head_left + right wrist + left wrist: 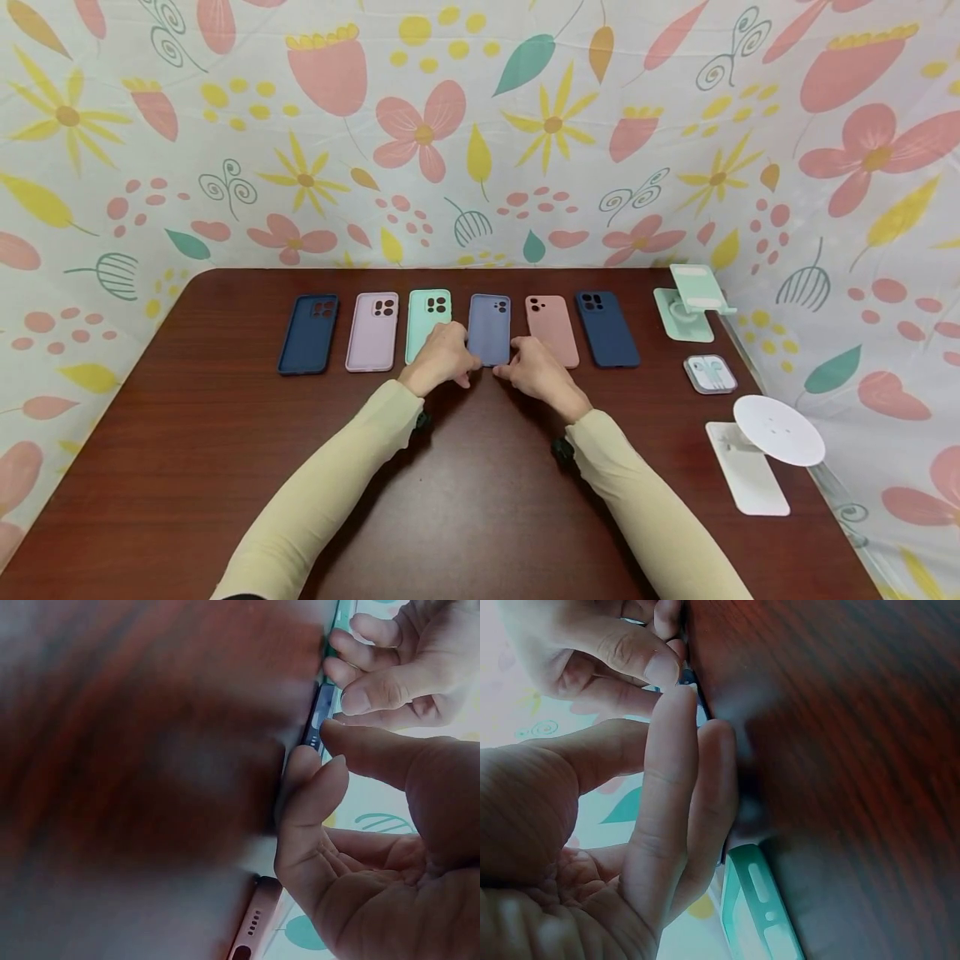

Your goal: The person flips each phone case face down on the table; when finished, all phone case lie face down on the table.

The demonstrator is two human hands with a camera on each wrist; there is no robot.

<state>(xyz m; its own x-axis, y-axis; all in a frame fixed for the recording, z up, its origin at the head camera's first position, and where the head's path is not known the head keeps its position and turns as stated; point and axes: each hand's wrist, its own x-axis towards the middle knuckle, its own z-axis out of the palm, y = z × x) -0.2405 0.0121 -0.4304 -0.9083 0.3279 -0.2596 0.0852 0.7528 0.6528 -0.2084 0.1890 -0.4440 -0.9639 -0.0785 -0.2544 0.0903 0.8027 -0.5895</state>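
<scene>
Blue-grey phone case [489,328] lies lengthwise away from the person; left hand [444,357] and right hand [534,370] pinch its near corners (equally close).

Head cam: above, looks fwd and down over whole table [225,467]. Wrist cams: very close, low at tabletop level; both share periwinkle phone case [489,328] near edge.

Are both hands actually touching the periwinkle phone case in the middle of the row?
Touching. In the head view the left hand and right hand meet the periwinkle case at its near corners; both wrist views show fingertips on its bottom edge.
</scene>
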